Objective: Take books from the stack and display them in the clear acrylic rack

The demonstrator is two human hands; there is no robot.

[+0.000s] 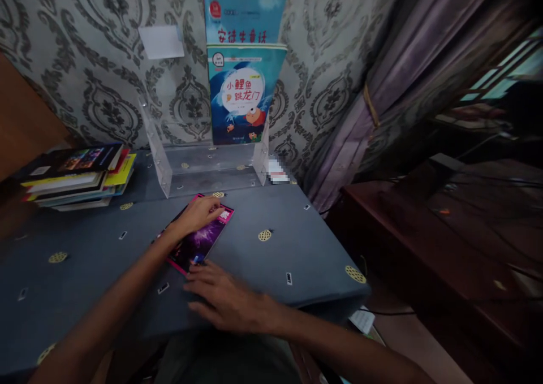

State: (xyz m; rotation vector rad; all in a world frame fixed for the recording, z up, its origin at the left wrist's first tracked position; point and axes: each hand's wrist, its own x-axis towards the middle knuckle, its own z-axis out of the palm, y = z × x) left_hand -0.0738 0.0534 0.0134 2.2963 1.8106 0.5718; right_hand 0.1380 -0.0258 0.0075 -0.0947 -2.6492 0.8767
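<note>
- Left hand [198, 217] lies palm-down across the far part of the purple-covered book [203, 241], fingers loosely bent, not clenched; whether the fingertips pinch the edge, I cannot tell. Its spread over the cover probably steadies the book against sliding. Right hand [229, 298] is released, fingers apart, at the book's near corner; blur hides whether they touch it. From there it could square or lift that corner.
- Gray-blue desk [318, 259] with a pineapple print carries everything in reach, its front edge close to the person's lap.
- Purplish curtain [339, 163] hangs beyond the right end, gathered by a tie [370, 106], likely to hold the fabric aside.
- Clear stand [162, 166] is at the back of the desk, near the patterned wall, its side panels upright and its low shelves facing the person, presumably for easy reach.
- Pile of books [78, 183] rests flat at the left, edges uneven; lying flat, it needs no support.
- Blue book [246, 19] and fish-cover book [240, 98] stand upright at the stand's right side, the first behind and higher, so both titles show.
- Purple-covered book lies flat and slantwise before the stand, within both hands' reach.
- White card [162, 42] shows above the stand's left side; its fixing is unclear.
</note>
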